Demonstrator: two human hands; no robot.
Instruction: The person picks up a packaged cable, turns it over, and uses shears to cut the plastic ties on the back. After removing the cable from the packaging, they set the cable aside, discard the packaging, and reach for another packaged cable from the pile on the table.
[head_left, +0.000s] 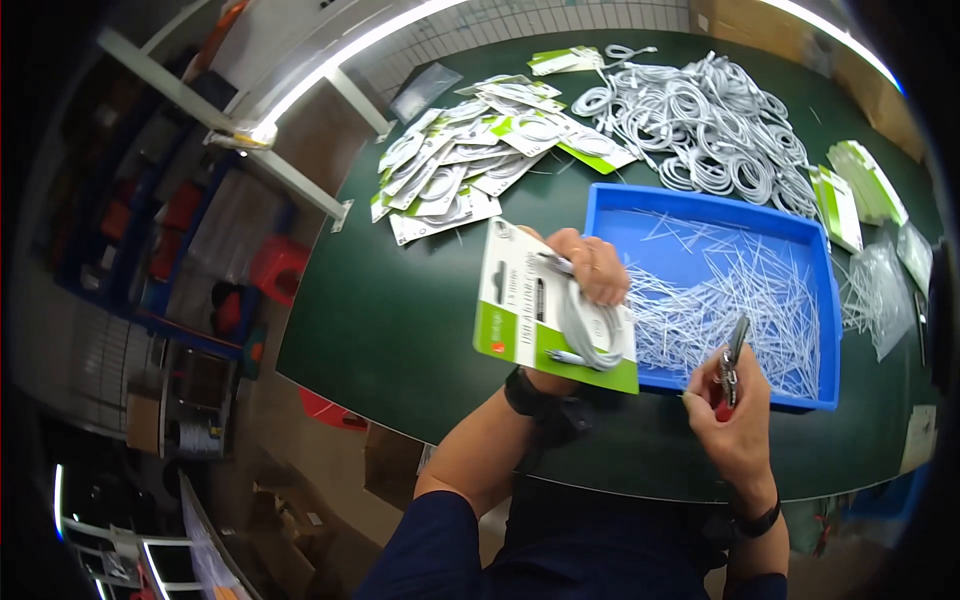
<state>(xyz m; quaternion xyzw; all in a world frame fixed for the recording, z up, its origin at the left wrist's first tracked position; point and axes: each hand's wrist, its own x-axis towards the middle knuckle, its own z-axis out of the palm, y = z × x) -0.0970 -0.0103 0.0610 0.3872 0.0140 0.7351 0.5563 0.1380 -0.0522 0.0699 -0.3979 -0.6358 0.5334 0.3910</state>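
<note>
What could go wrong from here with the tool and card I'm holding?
The red-handled metal tool in your right hand might nick the coiled light-grey cable on the white-and-green card if it slips. The blue rectangular plastic tray is strewn with loose thin white strips, so a bump could scatter them.

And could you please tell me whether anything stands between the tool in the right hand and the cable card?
Nothing visible does: between the red-handled tool and the cable card is open space, above the blue tray of white strips.
</note>
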